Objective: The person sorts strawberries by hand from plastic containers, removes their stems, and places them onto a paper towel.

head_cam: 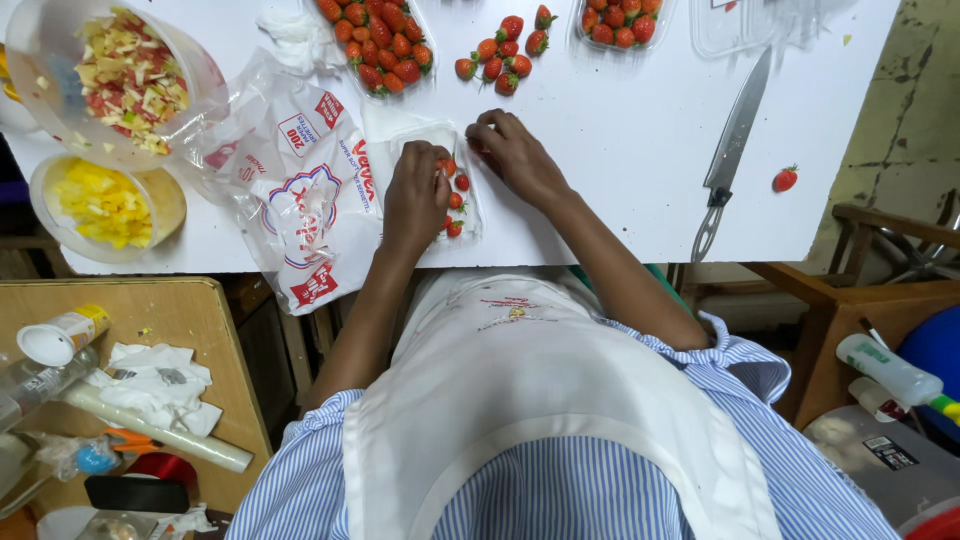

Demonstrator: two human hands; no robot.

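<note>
My left hand (415,200) lies over a small white tray (470,215) at the white table's near edge. Its fingertips pinch a strawberry (446,166) in the tray. A few more small strawberries (456,202) lie in the tray beside that hand. My right hand (515,155) rests palm down at the tray's far right corner with its fingers curled; what they hold, if anything, is hidden. A loose heap of strawberries (505,55) lies just beyond both hands.
Two clear punnets of strawberries (380,40) (620,20) stand at the far edge. A long knife (735,140) and one stray strawberry (785,178) lie to the right. On the left are a printed plastic bag (300,200), a bowl of chopped fruit (125,75) and a bowl of yellow pieces (105,205).
</note>
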